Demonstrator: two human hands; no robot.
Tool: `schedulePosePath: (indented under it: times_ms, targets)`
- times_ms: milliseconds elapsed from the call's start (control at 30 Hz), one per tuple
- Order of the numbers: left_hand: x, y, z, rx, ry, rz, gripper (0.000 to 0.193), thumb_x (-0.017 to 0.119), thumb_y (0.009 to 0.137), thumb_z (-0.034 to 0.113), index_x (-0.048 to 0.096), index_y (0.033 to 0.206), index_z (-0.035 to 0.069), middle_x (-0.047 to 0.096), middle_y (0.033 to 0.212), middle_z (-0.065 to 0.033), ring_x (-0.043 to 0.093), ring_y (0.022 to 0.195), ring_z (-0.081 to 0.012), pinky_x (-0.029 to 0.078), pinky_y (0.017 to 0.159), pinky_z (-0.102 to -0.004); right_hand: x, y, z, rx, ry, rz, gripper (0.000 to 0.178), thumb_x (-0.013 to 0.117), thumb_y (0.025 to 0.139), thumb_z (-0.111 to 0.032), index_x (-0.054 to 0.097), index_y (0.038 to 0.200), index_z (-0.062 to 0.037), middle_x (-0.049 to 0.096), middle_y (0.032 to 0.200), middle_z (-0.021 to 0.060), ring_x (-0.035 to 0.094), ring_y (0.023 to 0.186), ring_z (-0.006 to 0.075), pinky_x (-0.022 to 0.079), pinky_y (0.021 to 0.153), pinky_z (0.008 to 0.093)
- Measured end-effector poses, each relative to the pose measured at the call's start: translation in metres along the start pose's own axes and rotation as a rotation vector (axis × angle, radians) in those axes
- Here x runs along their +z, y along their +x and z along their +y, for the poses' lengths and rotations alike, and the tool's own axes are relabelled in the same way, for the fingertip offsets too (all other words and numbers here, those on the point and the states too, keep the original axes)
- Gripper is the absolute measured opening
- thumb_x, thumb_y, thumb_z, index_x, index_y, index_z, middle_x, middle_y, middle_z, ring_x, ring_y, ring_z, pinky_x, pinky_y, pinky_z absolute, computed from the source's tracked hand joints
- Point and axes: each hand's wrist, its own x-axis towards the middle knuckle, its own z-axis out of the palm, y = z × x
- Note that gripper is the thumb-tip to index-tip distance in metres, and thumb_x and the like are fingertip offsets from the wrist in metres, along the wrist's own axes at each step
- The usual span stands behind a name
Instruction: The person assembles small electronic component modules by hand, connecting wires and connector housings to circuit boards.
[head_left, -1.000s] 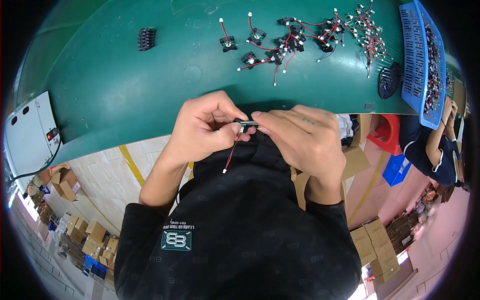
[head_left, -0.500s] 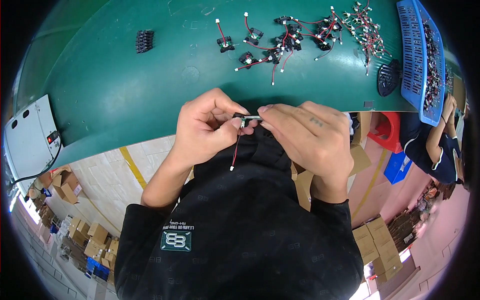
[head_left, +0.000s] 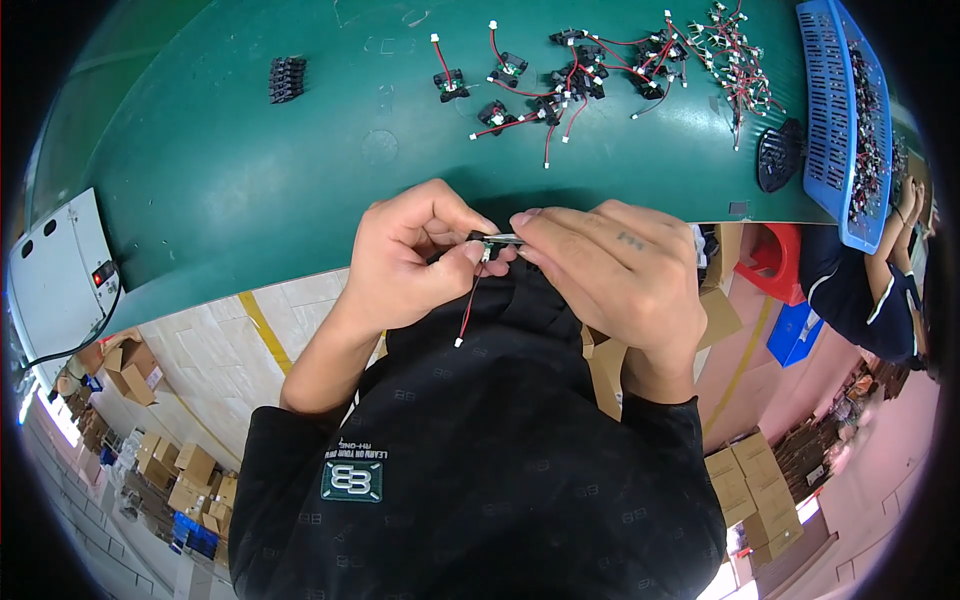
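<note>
Between thumb and fingers, my left hand (head_left: 415,255) pinches a small black part with a green circuit board (head_left: 486,252). A twisted red-and-black wire (head_left: 468,312) hangs from it, ending in a white plug. My right hand (head_left: 620,265) is closed on a thin metal tool, which looks like tweezers (head_left: 503,239). The tool's tip reaches the black part; the fingers hide most of both. Both hands are just over the table's near edge, above my lap.
Wired black parts (head_left: 560,95) lie in a cluster on the green table (head_left: 250,190). Loose wires (head_left: 735,60) are heaped farther right, beside a blue basket (head_left: 828,120) of parts. Black pieces (head_left: 287,79) stand in a row at far left. At right, a co-worker's arm (head_left: 893,245) shows.
Both hands stay almost in place. The hanging wire's plug has swung slightly left and down. At right, the co-worker's hands have shifted a little.
</note>
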Motion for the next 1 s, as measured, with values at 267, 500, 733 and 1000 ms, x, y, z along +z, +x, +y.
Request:
schedulePosePath:
  times_ms: [267,500,733,1000]
  targets:
    - [-0.001,0.0,-0.001,0.01,0.006,-0.007,0.009,0.047,0.083,-0.008,0.053,0.09,-0.007,0.067,0.086,-0.0183,0.069,0.077,-0.0201,0.059,0.071,-0.0318,0.002,-0.002,-0.005,0.042,0.01,-0.001,0.023,0.073,0.066,-0.005,0.069,0.088,-0.0042,0.069,0.078,0.0049,0.062,0.057,0.0166,0.047,0.049,0.0264]
    - [-0.004,-0.001,-0.006,0.084,0.115,-0.054,0.011,0.046,0.082,-0.01,0.053,0.09,-0.006,0.067,0.087,-0.0182,0.068,0.078,-0.0197,0.058,0.072,-0.0324,0.005,-0.007,-0.003,0.085,0.078,-0.029,0.018,0.07,0.069,-0.005,0.066,0.086,-0.006,0.067,0.076,0.0014,0.06,0.055,0.0167,0.045,0.047,0.0282]
    - [-0.004,0.0,-0.012,0.017,-0.139,0.087,0.013,0.052,0.082,-0.011,0.058,0.093,-0.005,0.069,0.089,-0.0137,0.069,0.083,-0.0163,0.056,0.073,-0.0278,-0.016,0.0,-0.002,0.13,0.055,-0.063,0.017,0.072,0.074,-0.008,0.068,0.09,-0.0073,0.067,0.078,0.0047,0.064,0.064,0.0204,0.05,0.056,0.0297]
    - [-0.005,0.005,-0.011,0.225,0.16,0.087,0.021,0.062,0.079,-0.011,0.067,0.098,-0.004,0.061,0.091,-0.0086,0.06,0.078,-0.011,0.049,0.071,-0.0234,0.024,0.0,-0.015,0.458,0.401,0.113,0.02,0.074,0.074,-0.002,0.07,0.094,-0.0034,0.068,0.075,0.0035,0.049,0.05,0.0037,0.035,0.044,0.019]
